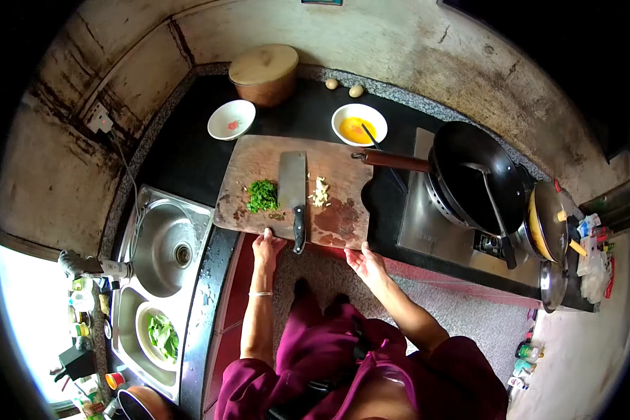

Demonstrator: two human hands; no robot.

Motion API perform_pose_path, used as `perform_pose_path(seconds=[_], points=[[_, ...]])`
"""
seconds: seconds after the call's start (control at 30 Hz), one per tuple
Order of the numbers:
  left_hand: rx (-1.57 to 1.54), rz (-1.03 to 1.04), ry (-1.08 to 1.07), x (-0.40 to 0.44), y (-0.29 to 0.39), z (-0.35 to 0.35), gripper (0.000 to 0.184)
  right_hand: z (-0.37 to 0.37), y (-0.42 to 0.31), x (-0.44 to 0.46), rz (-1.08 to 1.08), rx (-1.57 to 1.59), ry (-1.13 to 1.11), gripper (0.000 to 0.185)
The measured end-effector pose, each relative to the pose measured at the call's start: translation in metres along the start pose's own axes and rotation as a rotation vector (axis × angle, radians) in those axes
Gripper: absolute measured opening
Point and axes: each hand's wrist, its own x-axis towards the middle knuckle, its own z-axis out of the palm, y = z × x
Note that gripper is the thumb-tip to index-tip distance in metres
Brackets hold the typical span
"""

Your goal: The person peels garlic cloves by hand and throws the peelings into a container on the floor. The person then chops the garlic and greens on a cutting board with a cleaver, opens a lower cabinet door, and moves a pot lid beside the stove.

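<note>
A wooden cutting board (252,157) lies across the black counter, its near edge jutting over the front. My left hand (267,249) grips that edge left of the knife handle, thumb on top. At the near right corner my right hand (365,264) holds the board too, thumb at the edge and fingers partly visible below. On the board rests a cleaver (292,183), its black handle toward me and overhanging the edge. Chopped greens (262,196) are heaped left of the blade, and chopped garlic-like pale bits (319,192) lie to its right.
Behind the board stand a white bowl (232,120), a bowl of beaten egg (358,129) with chopsticks, two eggs (344,87) and a lidded pot (264,73). A wok (479,175) with a ladle sits on the stove at right, its handle reaching over the board. A double sink (162,241) is at left.
</note>
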Motion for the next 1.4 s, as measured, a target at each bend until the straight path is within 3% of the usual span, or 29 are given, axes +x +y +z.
perform_pose_path(seconds=[0.17,0.37,0.8,0.87,0.93,0.97,1.0,1.03,1.1,1.13,1.2,1.27,1.33,1.4], points=[[0.013,-0.021,-0.027,0.002,0.008,0.003,0.032,0.007,-0.004,-0.002,-0.008,-0.048,0.032,0.04],[0.042,-0.006,-0.036,0.004,0.011,0.006,0.034,0.007,-0.016,-0.003,0.055,-0.452,0.044,0.051],[0.175,-0.063,-0.059,0.011,0.029,0.02,0.036,0.016,-0.051,0.001,0.143,-0.542,-0.023,0.05],[0.189,-0.068,-0.074,0.016,0.031,0.016,0.036,0.024,-0.074,-0.006,0.037,-1.063,-0.2,0.044],[0.224,-0.106,-0.087,0.019,0.032,0.014,0.036,0.042,-0.096,0.002,-0.283,-1.435,0.0,0.027],[0.186,-0.102,-0.087,0.018,0.032,0.015,0.036,0.024,-0.105,0.034,-0.723,-1.501,0.003,0.022],[0.187,-0.101,-0.09,0.019,0.032,0.015,0.036,0.034,-0.118,0.042,-1.002,-1.425,0.059,0.018],[0.204,-0.114,-0.088,0.02,0.032,0.014,0.036,0.058,-0.132,0.038,-1.063,-1.607,0.275,0.013],[0.215,-0.113,-0.093,0.024,0.029,0.011,0.036,0.078,-0.153,0.057,-1.307,-1.687,0.375,0.031],[0.214,-0.109,-0.096,0.023,0.03,0.012,0.036,0.083,-0.161,0.067,-1.312,-1.685,0.375,0.031],[0.282,-0.116,-0.092,0.022,0.035,0.014,0.036,0.092,-0.17,0.083,-0.993,-1.952,0.487,0.034],[0.294,-0.121,-0.096,0.023,0.041,0.018,0.037,0.093,-0.174,0.097,-1.011,-1.906,0.477,0.028],[0.298,-0.129,-0.091,0.023,0.046,0.019,0.037,0.073,-0.185,0.133,-1.165,-2.018,0.507,0.021],[0.39,-0.156,-0.13,0.023,0.051,0.02,0.038,0.073,-0.188,0.139,-1.098,-2.026,0.501,0.02]])
